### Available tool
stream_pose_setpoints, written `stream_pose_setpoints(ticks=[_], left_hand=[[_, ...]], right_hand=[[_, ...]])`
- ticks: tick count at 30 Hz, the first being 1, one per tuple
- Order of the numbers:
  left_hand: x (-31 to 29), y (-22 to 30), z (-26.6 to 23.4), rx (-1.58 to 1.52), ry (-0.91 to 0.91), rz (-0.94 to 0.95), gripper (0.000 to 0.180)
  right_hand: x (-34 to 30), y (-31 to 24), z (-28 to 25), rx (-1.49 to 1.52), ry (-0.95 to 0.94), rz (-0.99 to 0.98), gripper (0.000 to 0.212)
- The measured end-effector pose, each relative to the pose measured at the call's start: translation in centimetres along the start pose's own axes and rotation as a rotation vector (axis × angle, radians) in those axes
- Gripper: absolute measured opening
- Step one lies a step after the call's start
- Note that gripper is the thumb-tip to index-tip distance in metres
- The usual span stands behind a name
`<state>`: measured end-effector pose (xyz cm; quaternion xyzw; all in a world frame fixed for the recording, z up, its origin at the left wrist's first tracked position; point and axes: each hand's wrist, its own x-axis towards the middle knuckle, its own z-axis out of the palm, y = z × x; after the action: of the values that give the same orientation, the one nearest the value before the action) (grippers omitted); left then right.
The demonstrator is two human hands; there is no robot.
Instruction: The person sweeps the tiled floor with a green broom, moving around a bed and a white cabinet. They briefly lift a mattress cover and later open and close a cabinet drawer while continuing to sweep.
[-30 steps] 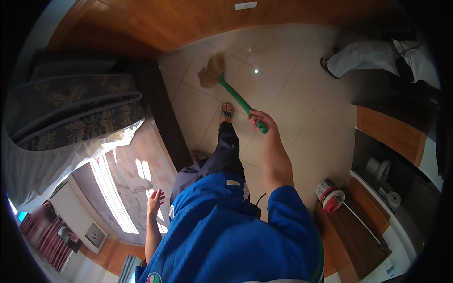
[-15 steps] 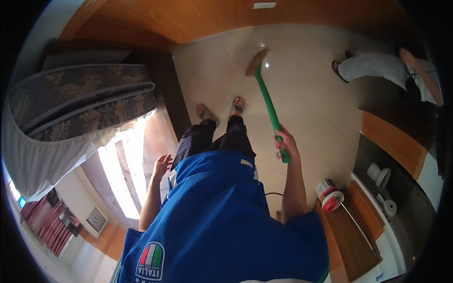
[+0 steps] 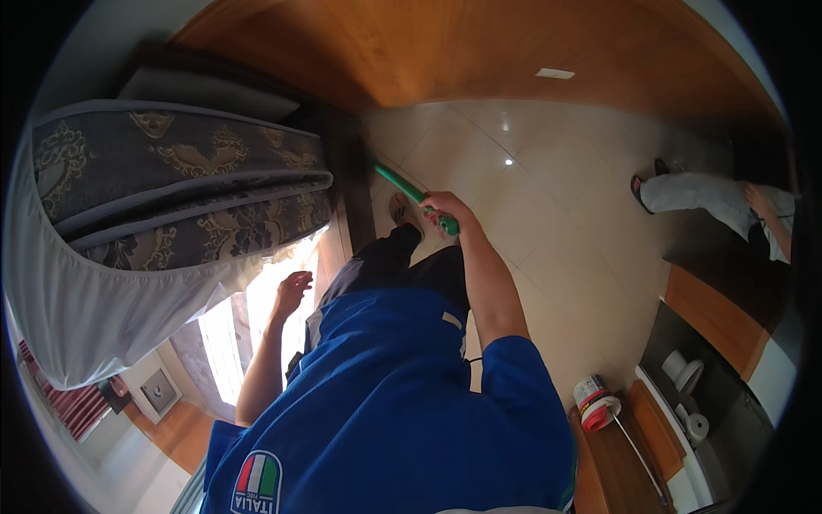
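My right hand [image 3: 444, 207] is wrapped round the green handle of a broom [image 3: 396, 179], out in front of my legs. The handle slants away to the left, toward the dark wooden bed frame [image 3: 350, 184]. Its bristle end, seen brown in the earlier frame, is lost in the shadow by the frame. Over by the bed's side hangs my left hand [image 3: 293, 289], holding nothing, its fingers loosely bent and apart. My sandalled foot [image 3: 404, 212] stands on the tiles just below the broom handle.
A patterned mattress [image 3: 197, 163] with a white sheet lies on my left. Wooden panelling [image 3: 445, 51] rises ahead. Another person's grey-trousered leg [image 3: 698, 190] extends at the right. A bucket-like container [image 3: 592, 396] sits on a wooden surface, lower right.
My right hand has swung the broom leftward, and its bristles have passed out of sight by the bed frame. My left hand stays low and empty. The view has turned somewhat.
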<state>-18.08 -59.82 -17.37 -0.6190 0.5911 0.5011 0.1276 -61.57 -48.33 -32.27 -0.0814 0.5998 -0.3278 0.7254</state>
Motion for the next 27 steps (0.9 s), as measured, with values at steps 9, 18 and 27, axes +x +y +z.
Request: stream_pose_setpoints(ticks=[9,18,27], left_hand=[[3.8,-13.4,-2.9,-0.077,-0.064,-0.360,0.053],[8.8,-7.4,2.0,-0.001,-0.182,-0.017,0.046],[3.5,-4.7,-6.0,0.003,0.007,-0.245,0.043]], right_hand=[[-9.8,3.3,-5.2,0.662,0.142,-0.006,0.028],[-15.8,-2.0,-1.3,0.301,0.210,0.128,0.062],[4.2,-2.5,-8.2,0.420,-0.116,0.059,0.026]])
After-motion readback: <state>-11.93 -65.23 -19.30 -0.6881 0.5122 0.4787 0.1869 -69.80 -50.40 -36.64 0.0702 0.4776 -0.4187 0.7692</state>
